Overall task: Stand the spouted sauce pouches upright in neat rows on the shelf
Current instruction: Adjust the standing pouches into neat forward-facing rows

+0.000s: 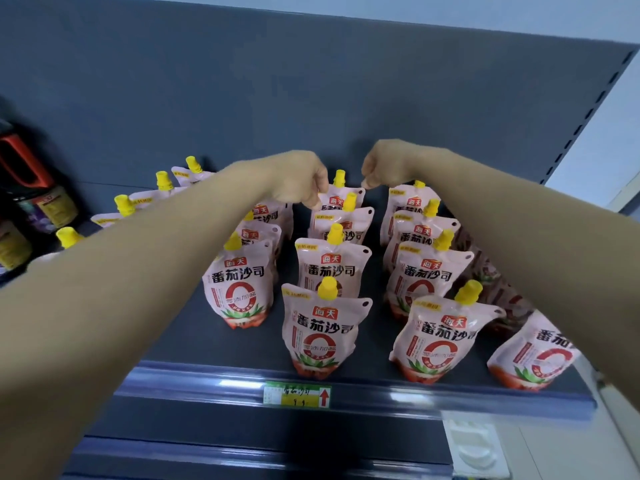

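**Both hands at the back pouch of the middle row**

I see both arms reaching deep over the shelf. My left hand is curled, its fingertips pinching the top left corner of the rearmost pouch in the middle row. My right hand is bent down too, fingers closed at that pouch's top right corner — whether they truly grip it or only touch it I cannot tell.

The sauce pouches stand upright in rows running front to back, pink with yellow spouts. The middle row's front pouch stands close to the shelf's front edge, just above the price tag. To its right another row ends in a front pouch, and one more pouch stands at the far right, partly hidden by my right forearm. A row on the left sits under my left forearm — further pouches lean behind it. Dark bottles stand at the far left.
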